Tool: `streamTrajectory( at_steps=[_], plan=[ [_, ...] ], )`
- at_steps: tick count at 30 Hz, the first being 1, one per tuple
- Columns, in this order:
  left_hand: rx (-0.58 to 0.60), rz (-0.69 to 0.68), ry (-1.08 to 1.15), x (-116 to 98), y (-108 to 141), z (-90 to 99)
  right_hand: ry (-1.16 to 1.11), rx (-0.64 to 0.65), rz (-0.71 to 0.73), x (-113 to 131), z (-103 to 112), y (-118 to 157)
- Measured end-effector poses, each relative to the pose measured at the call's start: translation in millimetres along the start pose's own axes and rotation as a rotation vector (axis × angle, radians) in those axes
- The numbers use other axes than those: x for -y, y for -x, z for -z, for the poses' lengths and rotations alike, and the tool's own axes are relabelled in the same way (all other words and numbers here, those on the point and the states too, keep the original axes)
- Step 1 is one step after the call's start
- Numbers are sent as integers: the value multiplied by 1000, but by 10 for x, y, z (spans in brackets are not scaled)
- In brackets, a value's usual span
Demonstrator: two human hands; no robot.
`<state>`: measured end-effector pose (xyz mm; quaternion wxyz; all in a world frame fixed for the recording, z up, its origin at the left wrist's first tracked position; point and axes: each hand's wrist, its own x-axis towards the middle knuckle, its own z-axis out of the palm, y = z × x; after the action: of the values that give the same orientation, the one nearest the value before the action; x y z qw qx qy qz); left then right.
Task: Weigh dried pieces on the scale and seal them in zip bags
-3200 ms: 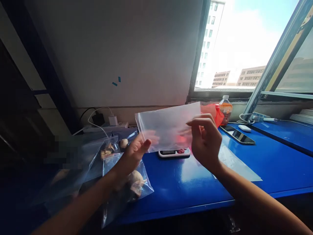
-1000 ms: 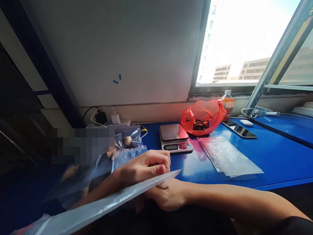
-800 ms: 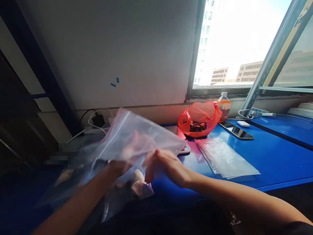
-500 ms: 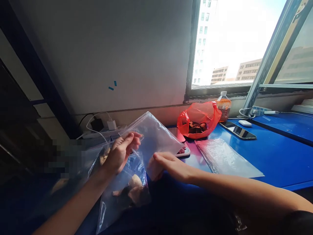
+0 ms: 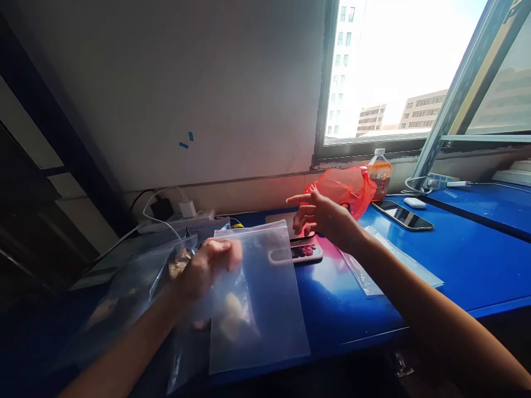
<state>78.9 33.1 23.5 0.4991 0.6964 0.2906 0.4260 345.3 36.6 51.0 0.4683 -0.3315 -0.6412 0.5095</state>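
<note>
A clear zip bag hangs upright in front of me, its zip edge at the top. My left hand is closed on its left side, fingers a little blurred. My right hand is off the bag, fingers apart and holding nothing, in front of the red plastic bag. Behind the clear bag's left part, pale lumps show in another clear bag. More bags with pale pieces lie to the left. A pink-edged device with dark red pieces lies below my right hand.
Flat clear bags lie on the blue table. Behind them are a phone, a white case and an orange drink bottle. A white charger with cables stands by the wall.
My right hand has let go of the clear bag and moved up and right toward the red bag, its fingers opening. The clear bag has swung from tilted to upright in my left hand.
</note>
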Motion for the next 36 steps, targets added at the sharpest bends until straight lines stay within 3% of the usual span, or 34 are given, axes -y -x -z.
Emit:
streamTrajectory(
  at_steps=[4,8,13,17,23,27,31,36],
  plan=[
    [18,99,-117,-6,80,-193,346,119,4,-84,-100,49],
    [-21,95,-301,-67,106,-241,296,184,63,-152,-231,94],
    [9,1,-452,-93,29,-75,282,133,74,-204,-238,66],
    [-5,-42,-529,-114,21,-67,381,111,128,-244,-218,34],
    [-64,-156,-677,-96,45,-129,765,71,337,-276,-223,73],
    [-12,-232,-760,-24,38,-167,850,139,506,-292,-298,126],
    [114,-301,-897,59,42,-234,847,159,661,-355,-447,159],
    [211,-354,-945,123,45,-274,790,168,655,-464,-565,172]
  ],
)
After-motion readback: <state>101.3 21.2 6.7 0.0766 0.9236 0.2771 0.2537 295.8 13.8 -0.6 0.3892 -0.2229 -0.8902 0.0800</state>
